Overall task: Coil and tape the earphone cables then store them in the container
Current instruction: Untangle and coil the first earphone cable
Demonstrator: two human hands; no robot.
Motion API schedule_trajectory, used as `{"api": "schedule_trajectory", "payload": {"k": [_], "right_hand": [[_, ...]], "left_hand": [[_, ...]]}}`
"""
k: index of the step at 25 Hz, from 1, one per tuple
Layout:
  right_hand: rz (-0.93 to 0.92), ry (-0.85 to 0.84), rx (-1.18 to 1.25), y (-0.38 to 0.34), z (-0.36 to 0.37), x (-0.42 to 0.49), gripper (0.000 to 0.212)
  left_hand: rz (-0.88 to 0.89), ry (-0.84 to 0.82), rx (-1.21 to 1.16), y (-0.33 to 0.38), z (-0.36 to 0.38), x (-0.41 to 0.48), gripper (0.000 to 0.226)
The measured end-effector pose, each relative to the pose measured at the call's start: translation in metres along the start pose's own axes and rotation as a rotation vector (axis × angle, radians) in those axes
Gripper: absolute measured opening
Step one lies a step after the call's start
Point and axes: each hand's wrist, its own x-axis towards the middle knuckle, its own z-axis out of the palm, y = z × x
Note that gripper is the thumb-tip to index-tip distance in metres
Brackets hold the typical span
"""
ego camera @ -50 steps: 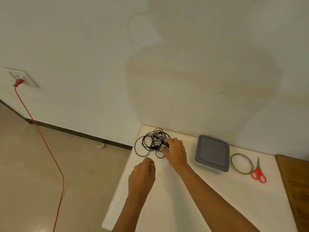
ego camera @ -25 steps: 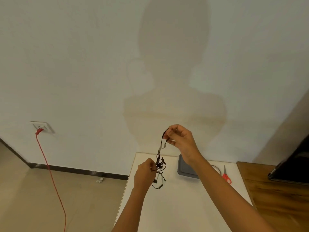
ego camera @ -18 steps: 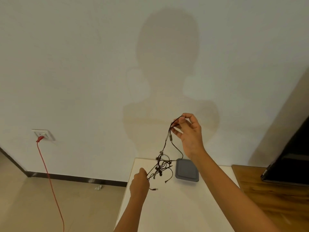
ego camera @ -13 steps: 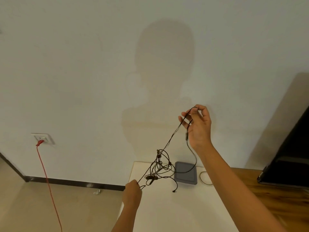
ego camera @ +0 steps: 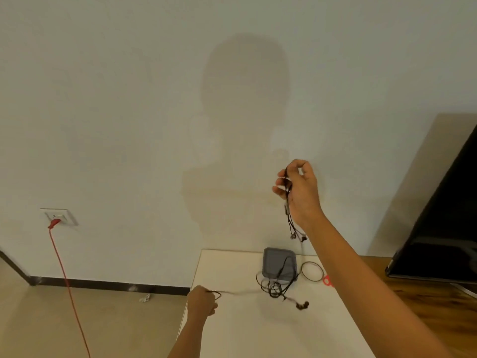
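We are holding our right hand (ego camera: 296, 192) raised in front of the wall (ego camera: 129, 125), fingers curled around a bunch of black earphone cable (ego camera: 289, 220). Its loose ends with 2 earbuds (ego camera: 293, 236) are dangling just below the wrist.

Our left hand (ego camera: 202, 303) is hovering low at the near left edge of the table (ego camera: 245, 337), fingers closed in a pinch on a thin black strand (ego camera: 218, 293). That strand is running right, blurred, to a tangle (ego camera: 275, 288) of more cable lying on the table, with 1 earbud resting at its near right side. We cannot tell whether the tangle is joined to the bunch in the right hand.

The gray container (ego camera: 273, 259) is sitting at the far side of the table by the wall, with the tangle touching its near edge and 1 loop lying across its top. A roll of tape (ego camera: 312, 271) is lying just right of it, and the red scissors (ego camera: 326, 281) are showing partly behind our right forearm.

On the left, a red cord (ego camera: 64, 267) is hanging from a wall socket (ego camera: 62, 215) to the floor. On the right, a black screen (ego camera: 444, 228) is leaning over a wooden surface (ego camera: 426, 308).
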Motion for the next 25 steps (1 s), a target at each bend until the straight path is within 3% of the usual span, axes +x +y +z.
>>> {"api": "schedule_trajectory", "payload": {"k": [4, 7, 10, 12, 14, 17, 19, 21, 23, 25], "right_hand": [[0.07, -0.112, -0.193, 0.017, -0.004, -0.01, 0.011], [0.089, -0.138, -0.238, 0.019, -0.004, -0.012, 0.011], [0.141, -0.194, -0.123, 0.018, 0.003, -0.016, 0.012], [0.204, -0.208, 0.045, 0.012, 0.01, -0.019, 0.015], [0.208, -0.195, 0.059, 0.011, 0.01, -0.019, 0.016], [0.096, -0.172, -0.444, 0.021, -0.008, -0.018, 0.01], [0.162, -0.264, -0.603, 0.037, -0.029, -0.026, 0.032], [0.292, -0.466, -0.55, 0.059, -0.052, -0.04, 0.056], [0.395, -0.633, -0.544, 0.081, -0.069, -0.058, 0.049], [0.429, -0.629, -0.635, 0.093, -0.078, -0.074, 0.022]], "left_hand": [[0.171, -0.111, -0.161, 0.042, 0.013, -0.018, 0.015], [0.524, -0.2, -0.087, 0.078, 0.019, -0.05, 0.033], [0.742, -0.419, 0.061, 0.114, 0.025, -0.077, 0.054], [0.812, -0.524, 0.131, 0.128, 0.03, -0.091, 0.042], [0.834, -0.562, 0.073, 0.137, 0.032, -0.102, 0.027], [0.692, -0.515, -0.229, 0.147, 0.028, -0.116, 0.023], [0.613, -0.481, -0.443, 0.157, 0.018, -0.125, 0.021], [0.607, -0.452, -0.554, 0.169, 0.009, -0.135, 0.025], [0.63, -0.481, -0.627, 0.182, 0.001, -0.146, 0.025], [0.663, -0.486, -0.667, 0.194, -0.009, -0.158, 0.024]]}}
